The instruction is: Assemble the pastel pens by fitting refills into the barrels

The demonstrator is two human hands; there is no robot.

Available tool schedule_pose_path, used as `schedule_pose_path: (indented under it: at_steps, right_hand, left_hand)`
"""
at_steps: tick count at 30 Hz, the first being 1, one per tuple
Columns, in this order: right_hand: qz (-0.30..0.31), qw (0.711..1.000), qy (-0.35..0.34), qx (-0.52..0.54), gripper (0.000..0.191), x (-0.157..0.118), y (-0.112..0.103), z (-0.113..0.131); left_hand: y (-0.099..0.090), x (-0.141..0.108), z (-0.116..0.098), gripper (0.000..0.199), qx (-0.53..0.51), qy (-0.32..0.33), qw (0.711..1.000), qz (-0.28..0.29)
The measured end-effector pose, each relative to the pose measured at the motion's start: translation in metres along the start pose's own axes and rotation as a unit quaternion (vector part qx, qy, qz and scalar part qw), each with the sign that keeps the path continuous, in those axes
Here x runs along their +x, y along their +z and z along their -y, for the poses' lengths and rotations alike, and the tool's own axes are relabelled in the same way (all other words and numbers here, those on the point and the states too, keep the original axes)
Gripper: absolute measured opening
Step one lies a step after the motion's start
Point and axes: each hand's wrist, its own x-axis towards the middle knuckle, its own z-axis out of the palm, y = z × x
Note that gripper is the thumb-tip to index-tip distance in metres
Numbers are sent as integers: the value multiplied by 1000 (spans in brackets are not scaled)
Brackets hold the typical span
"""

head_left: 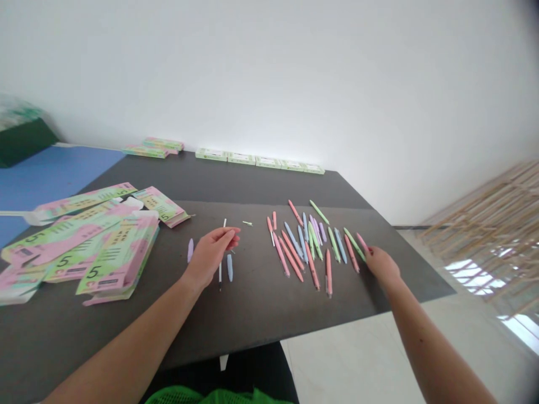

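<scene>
My left hand (214, 249) is closed in a pinch above the dark table; whatever its fingertips hold, if anything, is too small to make out. A thin white pen refill (220, 273) shows above and below those fingers, partly hidden by them. Close by lie a short blue pen barrel piece (229, 268), a purple barrel piece (191, 249) and a small pale part (247, 224). At the right, my right hand (382, 265) is closed on the lower end of a pink pen (361, 242). Beside it lie a green pen (352, 240) and a red pen (352, 253).
Several pastel pens (305, 238) lie spread over the table's right half. Pink-green cartons (120, 252) are piled at the left, with more boxes (155, 147) behind. A row of slim boxes (255, 160) lines the wall. The table edge (337, 325) runs in front.
</scene>
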Motion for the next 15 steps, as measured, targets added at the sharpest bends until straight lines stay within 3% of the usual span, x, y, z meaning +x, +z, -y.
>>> schedule_pose_path:
  at_steps: [3, 6, 8, 9, 11, 15]
  right_hand:
    - [-8, 999, -35, -1, 40, 3, 10, 6]
    - [-22, 998, -63, 5, 40, 5, 15, 14]
    - [-36, 997, -74, 13, 39, 7, 18, 19]
    - [-44, 996, -77, 18, 40, 7, 19, 22]
    - [-61, 994, -82, 30, 43, 9, 22, 29]
    - [-72, 990, -109, 57, 49, 13, 27, 43]
  left_hand:
    - [-2, 3, 4, 24, 57, 53, 997, -10]
    - [7, 2, 4, 29, 132, 163, 978, -7]
    - [25, -6, 2, 35, 173, 232, 956, 42]
    - [37, -12, 2, 37, 199, 252, 942, 92]
    - [67, -28, 5, 40, 297, 280, 895, 182]
    - [129, -58, 27, 54, 429, 323, 786, 308]
